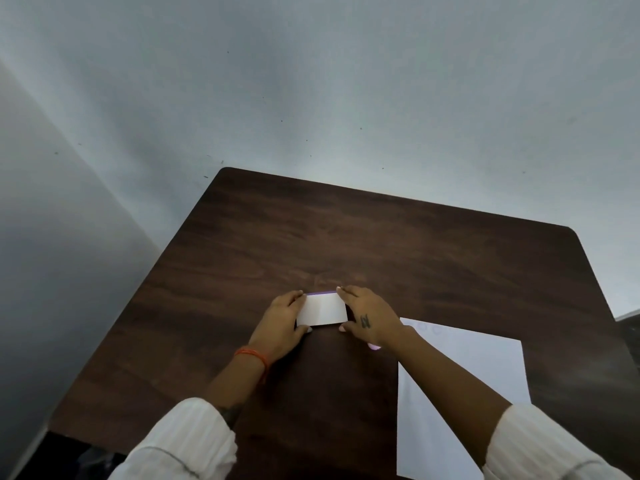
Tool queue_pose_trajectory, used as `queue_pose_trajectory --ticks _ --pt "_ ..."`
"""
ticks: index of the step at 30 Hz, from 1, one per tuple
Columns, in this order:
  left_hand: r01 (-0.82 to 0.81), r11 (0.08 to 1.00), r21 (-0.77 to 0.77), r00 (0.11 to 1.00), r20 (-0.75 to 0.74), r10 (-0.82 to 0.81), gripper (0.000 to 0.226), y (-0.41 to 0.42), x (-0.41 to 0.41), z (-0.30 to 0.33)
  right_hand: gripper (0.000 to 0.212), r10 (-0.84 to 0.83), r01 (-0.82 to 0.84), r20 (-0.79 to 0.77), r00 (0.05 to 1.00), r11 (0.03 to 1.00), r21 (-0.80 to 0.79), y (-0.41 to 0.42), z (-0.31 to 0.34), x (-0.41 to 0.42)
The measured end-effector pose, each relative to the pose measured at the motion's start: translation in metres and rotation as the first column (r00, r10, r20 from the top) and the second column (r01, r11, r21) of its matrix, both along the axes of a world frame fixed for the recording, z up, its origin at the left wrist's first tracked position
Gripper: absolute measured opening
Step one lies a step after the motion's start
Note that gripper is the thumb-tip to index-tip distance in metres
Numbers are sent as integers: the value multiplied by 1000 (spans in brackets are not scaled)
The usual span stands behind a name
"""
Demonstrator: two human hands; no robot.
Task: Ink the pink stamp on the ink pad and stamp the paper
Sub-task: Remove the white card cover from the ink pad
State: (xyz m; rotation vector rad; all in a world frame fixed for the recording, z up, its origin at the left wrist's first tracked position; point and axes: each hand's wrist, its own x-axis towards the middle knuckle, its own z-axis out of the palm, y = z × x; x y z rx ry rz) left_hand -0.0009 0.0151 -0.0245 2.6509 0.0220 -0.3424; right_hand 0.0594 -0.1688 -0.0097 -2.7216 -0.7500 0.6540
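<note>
At frame centre, both hands, left [281,318] and right [369,315], gripped a flat white rectangular ink pad [322,309] with a purple edge on the dark woodgrain counter [346,237]; smooth white paper [460,375] lay lower right.

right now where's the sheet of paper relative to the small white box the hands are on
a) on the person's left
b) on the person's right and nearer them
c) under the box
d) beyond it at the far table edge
b: the paper lies right of and nearer than the white box, partly under the right forearm.
</note>
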Motion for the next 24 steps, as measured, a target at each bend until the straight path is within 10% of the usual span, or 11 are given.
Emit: queue_pose_trajectory --ticks 24 --pt "-42 998 -45 999 5 42 70 -23 1 7 63 27 -28 13 1000 996 79 -21 -1 10"
